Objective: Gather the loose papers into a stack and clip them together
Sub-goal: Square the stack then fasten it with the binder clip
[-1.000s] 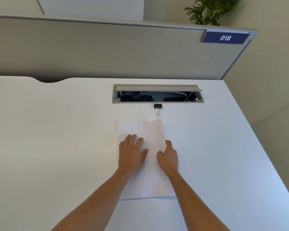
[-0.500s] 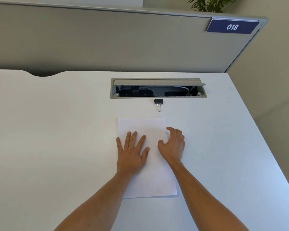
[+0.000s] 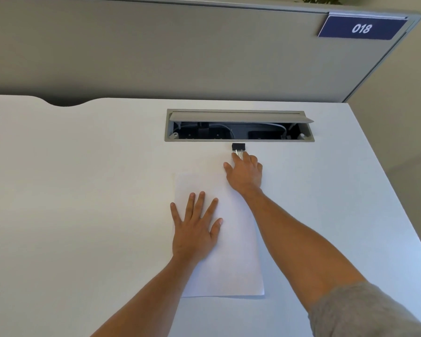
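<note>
Left hand (image 3: 195, 229) flat, fingers spread, pressing on paper stack (image 3: 231, 251) at centre of white table (image 3: 83, 190). Right hand (image 3: 244, 172) stretched past stack's far edge, fingers extended, fingertips touching silver handles of black binder clip (image 3: 238, 147); no grip visible. Clip lies on table just before open cable hatch (image 3: 238, 126). Blue sign "018" (image 3: 361, 27) on partition.

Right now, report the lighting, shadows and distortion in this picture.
Head view: soft, even light, no glare on the white desk; a faint shadow runs under the near edge of the paper stack; wide-angle bending curves the partition and stretches the forearms; the right hand reaching the binder clip looks slightly soft; the left hand is sharp.
</note>
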`<state>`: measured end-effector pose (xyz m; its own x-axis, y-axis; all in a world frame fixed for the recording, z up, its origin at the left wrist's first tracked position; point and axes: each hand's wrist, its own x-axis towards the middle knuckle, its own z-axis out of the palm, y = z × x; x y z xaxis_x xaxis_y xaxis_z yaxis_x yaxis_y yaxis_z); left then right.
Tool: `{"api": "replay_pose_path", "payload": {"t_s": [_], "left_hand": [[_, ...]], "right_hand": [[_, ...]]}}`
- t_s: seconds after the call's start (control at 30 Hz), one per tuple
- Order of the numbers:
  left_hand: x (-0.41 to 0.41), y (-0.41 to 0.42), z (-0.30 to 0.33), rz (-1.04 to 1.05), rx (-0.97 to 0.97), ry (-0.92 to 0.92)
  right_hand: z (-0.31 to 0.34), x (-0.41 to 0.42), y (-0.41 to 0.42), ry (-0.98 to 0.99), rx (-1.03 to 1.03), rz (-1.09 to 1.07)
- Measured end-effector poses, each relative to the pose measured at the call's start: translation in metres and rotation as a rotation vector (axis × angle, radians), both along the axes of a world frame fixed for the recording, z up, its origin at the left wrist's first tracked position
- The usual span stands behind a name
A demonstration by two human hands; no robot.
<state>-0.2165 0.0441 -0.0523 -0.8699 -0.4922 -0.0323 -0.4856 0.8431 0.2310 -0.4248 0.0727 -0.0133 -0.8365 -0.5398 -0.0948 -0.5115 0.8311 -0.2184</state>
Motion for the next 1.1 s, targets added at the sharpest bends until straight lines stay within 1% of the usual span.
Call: {"api": "replay_pose_path", "payload": {"t_s": [0.13, 0.23, 0.33, 0.47, 0.6, 0.67, 0.8, 0.9, 0.97, 1.03, 1.1], "left_hand": [[0.000, 0.000, 0.002, -0.001, 0.012, -0.014], [0.001, 0.000, 0.002, 0.000, 0.021, -0.022], [0.000, 0.000, 0.002, 0.001, 0.018, -0.021], [0.001, 0.000, 0.003, 0.000, 0.025, -0.026], [0.000, 0.000, 0.004, 0.001, 0.022, -0.029], [0.001, 0.000, 0.004, -0.001, 0.025, -0.043], [0.000, 0.000, 0.005, -0.011, 0.056, -0.044], [0.000, -0.005, 0.009, -0.011, 0.147, -0.062], [0.001, -0.010, 0.013, 0.003, 0.262, 0.002], [0.004, -0.016, 0.021, 0.039, 0.361, 0.133], [0.010, -0.019, 0.030, 0.057, 0.396, 0.282]], "right_hand": [[0.001, 0.000, -0.003, 0.052, 0.001, -0.001], [0.003, -0.001, -0.005, 0.024, -0.073, -0.036], [0.005, -0.002, -0.004, -0.048, -0.223, -0.101], [0.012, 0.002, -0.001, -0.144, -0.476, -0.234], [0.028, 0.025, 0.004, -0.206, -0.704, -0.274], [0.034, 0.044, 0.011, -0.278, -0.810, -0.314], [0.041, 0.080, 0.034, -0.437, -0.944, -0.398], [0.042, 0.101, 0.053, -0.486, -1.001, -0.435], [0.044, 0.110, 0.064, -0.490, -1.043, -0.447], [0.046, 0.119, 0.073, -0.494, -1.088, -0.455], [0.048, 0.129, 0.080, -0.505, -1.115, -0.452]]}}
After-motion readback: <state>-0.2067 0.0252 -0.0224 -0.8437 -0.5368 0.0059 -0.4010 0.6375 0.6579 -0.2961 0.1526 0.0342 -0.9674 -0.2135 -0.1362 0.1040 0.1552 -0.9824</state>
